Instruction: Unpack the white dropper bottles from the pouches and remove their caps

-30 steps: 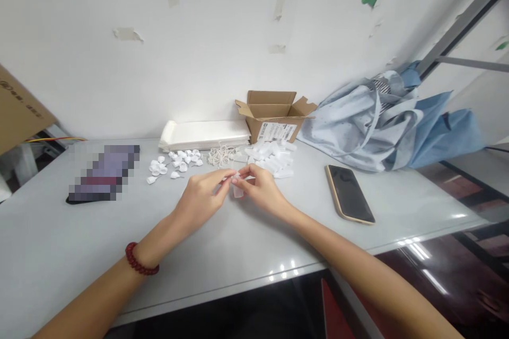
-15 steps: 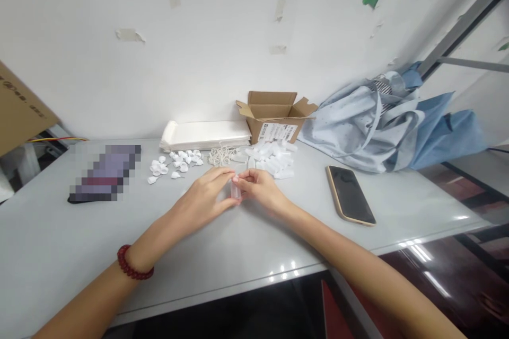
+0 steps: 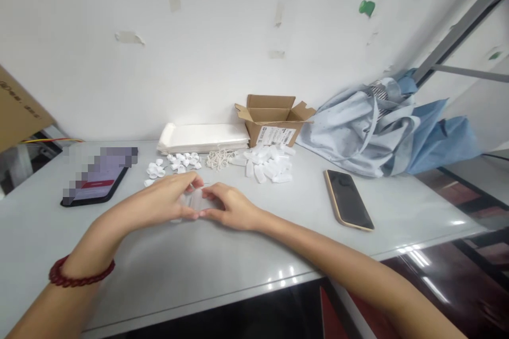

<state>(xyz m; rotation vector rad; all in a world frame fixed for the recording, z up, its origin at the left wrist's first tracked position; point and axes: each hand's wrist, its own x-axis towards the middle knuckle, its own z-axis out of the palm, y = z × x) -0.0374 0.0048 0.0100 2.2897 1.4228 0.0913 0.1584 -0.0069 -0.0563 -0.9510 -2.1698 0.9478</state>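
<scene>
A small clear plastic bottle is between my two hands, low over the table. My left hand curls round it from the left, thumb below and fingers above. From the right, the thumb and fingertips of my right hand pinch at the same bottle. Its ends are partly covered by fingers. Behind my left hand lie small white caps, several with thin stems. Beyond my right hand is a loose pile of translucent bottles.
A bundle of cream string lies between caps and bottles. Against the wall are a stack of white paper bags and an open cardboard box. Phones lie left and right. A blue cloth bag slumps at back right.
Both hands have moved left and slightly towards me with the clear bottle between them. The view has shifted slightly.
</scene>
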